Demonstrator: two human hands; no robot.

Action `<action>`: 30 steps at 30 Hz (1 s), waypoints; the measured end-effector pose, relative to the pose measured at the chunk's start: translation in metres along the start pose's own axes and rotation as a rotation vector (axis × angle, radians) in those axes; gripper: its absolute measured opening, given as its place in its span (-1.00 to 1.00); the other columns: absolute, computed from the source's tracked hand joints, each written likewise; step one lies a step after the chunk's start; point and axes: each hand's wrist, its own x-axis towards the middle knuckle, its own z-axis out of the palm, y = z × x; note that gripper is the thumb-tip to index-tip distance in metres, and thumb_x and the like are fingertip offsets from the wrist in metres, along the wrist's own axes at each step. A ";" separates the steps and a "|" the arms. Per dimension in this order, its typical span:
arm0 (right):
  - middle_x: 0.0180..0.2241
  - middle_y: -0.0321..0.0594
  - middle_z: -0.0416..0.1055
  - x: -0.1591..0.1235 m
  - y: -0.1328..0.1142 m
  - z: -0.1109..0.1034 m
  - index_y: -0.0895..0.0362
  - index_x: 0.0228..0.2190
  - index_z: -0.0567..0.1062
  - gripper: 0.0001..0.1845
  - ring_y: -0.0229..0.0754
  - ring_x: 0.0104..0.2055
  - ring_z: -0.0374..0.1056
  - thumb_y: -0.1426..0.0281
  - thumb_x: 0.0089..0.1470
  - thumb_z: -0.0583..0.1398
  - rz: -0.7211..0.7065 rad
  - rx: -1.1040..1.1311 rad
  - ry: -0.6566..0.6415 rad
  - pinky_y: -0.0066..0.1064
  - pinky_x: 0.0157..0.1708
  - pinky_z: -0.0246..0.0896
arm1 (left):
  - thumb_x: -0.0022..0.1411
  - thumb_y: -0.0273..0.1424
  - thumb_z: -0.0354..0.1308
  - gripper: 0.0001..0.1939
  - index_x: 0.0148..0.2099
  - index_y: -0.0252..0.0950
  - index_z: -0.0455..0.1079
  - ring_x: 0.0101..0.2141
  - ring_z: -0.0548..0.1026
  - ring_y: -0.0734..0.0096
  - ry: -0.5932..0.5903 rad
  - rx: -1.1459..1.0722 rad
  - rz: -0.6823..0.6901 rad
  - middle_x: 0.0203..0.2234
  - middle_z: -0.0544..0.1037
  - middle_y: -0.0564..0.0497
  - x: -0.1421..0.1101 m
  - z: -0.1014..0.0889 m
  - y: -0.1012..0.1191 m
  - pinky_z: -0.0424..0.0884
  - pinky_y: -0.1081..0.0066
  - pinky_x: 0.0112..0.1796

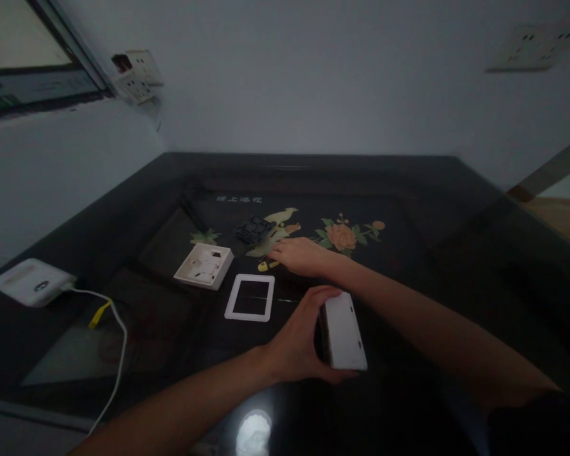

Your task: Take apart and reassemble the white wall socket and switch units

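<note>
The left hand (300, 339) spans the white box (346, 332) on the near side of the table (408, 177), gripping both ends; it looks like stiff, light, smooth plastic, so those ends seem the right hold. Beyond, the thin frame (247, 316) would probably flex: lift by its rim. Farther, the right hand (301, 255) curls near the black part (254, 229); whether it holds anything, I cannot tell.
</note>
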 end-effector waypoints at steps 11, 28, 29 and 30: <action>-0.20 -0.32 0.38 -0.106 -0.020 -0.099 -0.06 0.11 0.12 -0.36 -0.24 -0.33 0.47 0.53 0.06 0.21 0.167 0.526 0.710 -0.34 -0.31 0.46 | -0.19 -0.14 0.51 0.11 0.29 -0.06 -0.07 0.21 0.16 -0.15 -0.062 -0.065 -0.054 0.19 0.10 -0.19 -0.004 0.003 0.004 0.15 -0.13 0.18; -0.42 -0.40 0.32 -0.128 -0.056 -0.095 0.00 -0.18 0.29 -0.59 -0.28 -0.50 0.37 0.58 -0.05 0.24 0.139 0.490 0.992 -0.41 -0.55 0.36 | -0.15 -0.11 0.50 0.27 0.38 0.10 -0.31 0.22 0.15 -0.17 -0.034 -0.145 -0.121 0.28 0.05 -0.15 -0.010 0.010 0.004 0.06 -0.22 0.19; -0.42 -0.40 0.32 -0.128 -0.055 -0.094 0.01 -0.18 0.30 -0.58 -0.27 -0.49 0.37 0.58 -0.06 0.25 0.132 0.488 0.989 -0.40 -0.53 0.36 | -0.14 -0.12 0.50 0.26 0.38 0.09 -0.32 0.21 0.17 -0.16 -0.036 -0.152 -0.122 0.27 0.07 -0.15 -0.010 0.011 0.004 0.08 -0.20 0.19; -0.41 -0.39 0.33 -0.128 -0.054 -0.093 0.03 -0.17 0.30 -0.57 -0.27 -0.49 0.37 0.58 -0.07 0.25 0.120 0.488 0.986 -0.40 -0.53 0.36 | -0.13 -0.13 0.49 0.25 0.38 0.09 -0.32 0.20 0.19 -0.14 -0.038 -0.162 -0.126 0.26 0.10 -0.14 -0.010 0.011 0.005 0.10 -0.19 0.18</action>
